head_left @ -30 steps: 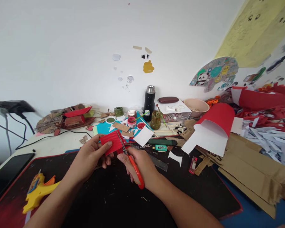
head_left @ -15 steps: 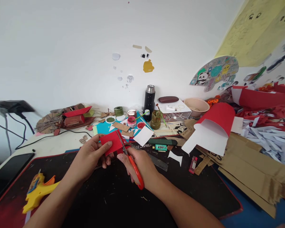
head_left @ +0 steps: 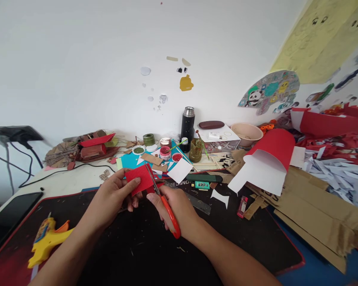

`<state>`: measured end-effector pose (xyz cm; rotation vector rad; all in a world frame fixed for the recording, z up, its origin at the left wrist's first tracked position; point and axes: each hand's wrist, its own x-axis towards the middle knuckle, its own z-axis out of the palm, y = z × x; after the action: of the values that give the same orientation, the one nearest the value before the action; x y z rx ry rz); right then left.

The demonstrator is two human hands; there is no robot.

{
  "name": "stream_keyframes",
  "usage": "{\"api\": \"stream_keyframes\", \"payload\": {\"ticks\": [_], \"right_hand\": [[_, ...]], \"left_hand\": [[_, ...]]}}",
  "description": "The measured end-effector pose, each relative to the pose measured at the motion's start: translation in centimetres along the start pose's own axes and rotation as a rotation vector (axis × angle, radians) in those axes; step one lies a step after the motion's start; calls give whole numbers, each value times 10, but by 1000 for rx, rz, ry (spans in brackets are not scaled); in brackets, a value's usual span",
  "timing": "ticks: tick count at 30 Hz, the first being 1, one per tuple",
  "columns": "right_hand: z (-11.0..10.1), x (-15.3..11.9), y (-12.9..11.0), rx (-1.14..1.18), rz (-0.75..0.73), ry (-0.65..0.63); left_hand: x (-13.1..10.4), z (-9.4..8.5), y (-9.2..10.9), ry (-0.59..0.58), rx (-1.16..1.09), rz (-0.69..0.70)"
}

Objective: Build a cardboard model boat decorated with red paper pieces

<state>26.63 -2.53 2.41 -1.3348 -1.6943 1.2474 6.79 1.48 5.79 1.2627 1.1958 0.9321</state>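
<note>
A piece of red corrugated card is pinched between the thumb and fingers of my left hand. My right hand is closed around the handles of orange-handled scissors. The scissor blades point up and away, lying along the right edge of the red card, with a narrow strip of card beyond them. Both hands are raised over a dark mat. Some fingers of my left hand are hidden behind the card.
A yellow glue gun and a black phone lie at the left. Behind the hands stand paint jars and a black flask. Cardboard, a curved red paper piece and white paper strips are at the right.
</note>
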Motion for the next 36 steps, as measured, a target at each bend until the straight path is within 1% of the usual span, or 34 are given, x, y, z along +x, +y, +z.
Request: {"api": "stream_keyframes", "payload": {"ticks": [7, 11, 13, 16, 19, 23, 27, 29, 34, 36], "right_hand": [[1, 0, 1, 12, 36, -11], [2, -1, 1, 52, 25, 0], [1, -1, 2, 114, 2, 32], [-2, 2, 4, 268, -7, 120], [-6, 7, 6, 401, 10, 184], [-10, 12, 6, 453, -5, 223], [-14, 15, 7, 420, -4, 259], [-18, 18, 10, 366, -2, 283], [-31, 27, 20, 71, 79, 353], [-33, 30, 25, -36, 100, 348]], "left_hand": [[1, 2, 3, -5, 20, -5], [1, -2, 4, 15, 18, -6], [1, -6, 4, 59, -6, 16], [2, -10, 6, 124, -49, 47], [1, -12, 6, 152, -41, 62], [-1, -14, 5, 167, -22, 78], [-1, -19, 2, 123, 24, 90], [-1, -20, 3, 123, 50, 111], [-2, -17, 9, 159, 70, 152], [-2, -15, 11, 160, 59, 147]]}}
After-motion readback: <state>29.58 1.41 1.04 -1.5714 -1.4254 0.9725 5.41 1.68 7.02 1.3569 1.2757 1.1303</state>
